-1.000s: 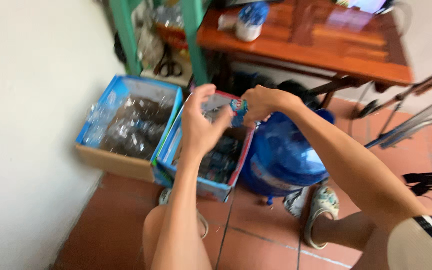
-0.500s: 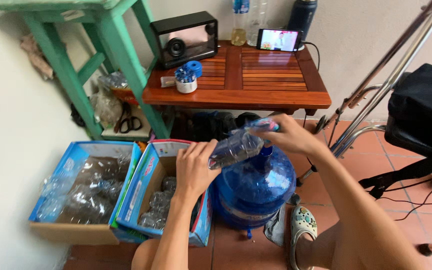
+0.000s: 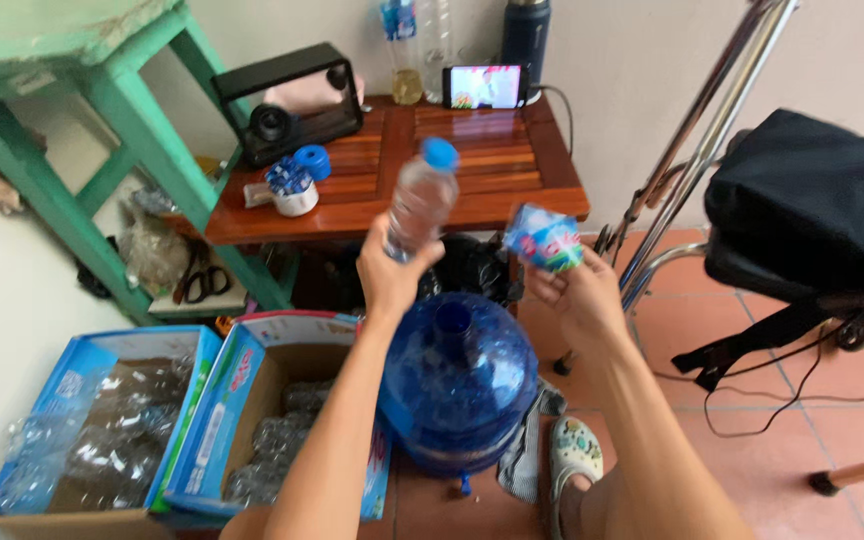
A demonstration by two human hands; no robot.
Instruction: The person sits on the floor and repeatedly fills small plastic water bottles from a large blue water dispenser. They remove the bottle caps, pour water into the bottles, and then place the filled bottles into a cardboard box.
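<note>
Fingers (image 3: 380,262) of the left hand (image 3: 392,275) clamp the clear bottle (image 3: 420,205) upright, the right hand (image 3: 577,295) pinches its peeled label (image 3: 544,240); best kept steady above the blue jug (image 3: 457,385).

The left box (image 3: 72,440) is cut off at the bottom edge, its clear plastic contents indistinct.

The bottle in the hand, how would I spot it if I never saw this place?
Find the big blue water jug on the floor before the wooden table. Just above its open neck, the left hand holds a small clear plastic bottle upright. It has a blue cap and no label, unlike the crushed bottles in the boxes nearby.
</note>
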